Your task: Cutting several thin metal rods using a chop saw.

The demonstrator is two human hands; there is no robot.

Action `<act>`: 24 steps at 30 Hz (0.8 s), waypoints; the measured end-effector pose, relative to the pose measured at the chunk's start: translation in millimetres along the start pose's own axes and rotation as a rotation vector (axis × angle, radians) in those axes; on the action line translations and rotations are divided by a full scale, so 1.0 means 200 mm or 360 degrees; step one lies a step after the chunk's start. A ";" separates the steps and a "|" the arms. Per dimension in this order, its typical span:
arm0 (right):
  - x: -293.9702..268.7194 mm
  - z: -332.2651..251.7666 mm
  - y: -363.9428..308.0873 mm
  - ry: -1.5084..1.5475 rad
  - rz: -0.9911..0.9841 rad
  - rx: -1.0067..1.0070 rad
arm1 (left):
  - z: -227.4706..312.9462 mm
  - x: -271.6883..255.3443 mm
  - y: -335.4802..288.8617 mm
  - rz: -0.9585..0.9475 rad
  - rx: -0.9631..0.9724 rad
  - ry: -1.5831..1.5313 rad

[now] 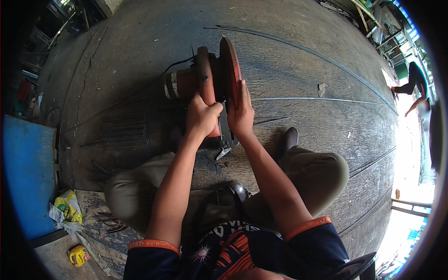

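A red-orange cut-off saw stands on the floor in front of me, between my bent legs. My left hand is wrapped round the saw's long red handle, near its lower end. Against the right side of the round, reddish wheel guard lies my right hand, its fingers stretched out flat and pointing away from me. Whatever blade sits inside the guard is hidden. Below the handle, a small shiny metal piece shows at the saw's near end.
Several dark rods lie left of the saw. Long thin metal rods stretch across the floor to the right. At left are a blue panel, a yellow bag and a yellow container. Another person is far right.
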State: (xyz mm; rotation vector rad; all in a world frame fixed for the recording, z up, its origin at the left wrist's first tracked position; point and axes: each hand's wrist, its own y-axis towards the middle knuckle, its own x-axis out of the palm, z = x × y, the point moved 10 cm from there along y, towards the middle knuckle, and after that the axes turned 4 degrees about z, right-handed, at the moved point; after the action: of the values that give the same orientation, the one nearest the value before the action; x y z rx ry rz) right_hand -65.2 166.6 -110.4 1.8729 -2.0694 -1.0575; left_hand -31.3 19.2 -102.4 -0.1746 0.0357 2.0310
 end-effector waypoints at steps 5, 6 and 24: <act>-0.01 0.00 -0.01 -0.0014 0.0025 -0.0036 | -0.03 0.00 0.00 -0.0003 -0.0013 -0.0006; -0.01 -0.01 -0.01 -0.0015 0.0024 -0.0037 | -0.03 0.00 0.00 0.0002 -0.0012 -0.0004; -0.01 0.01 -0.05 -0.0034 0.0050 -0.0026 | -0.11 -0.02 -0.01 0.0020 -0.0037 0.0148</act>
State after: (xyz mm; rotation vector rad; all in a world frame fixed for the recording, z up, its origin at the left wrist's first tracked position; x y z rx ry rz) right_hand -58.9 169.2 -117.2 1.8234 -2.0881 -1.0883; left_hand -25.2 15.1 -124.4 -0.2840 0.0713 2.0356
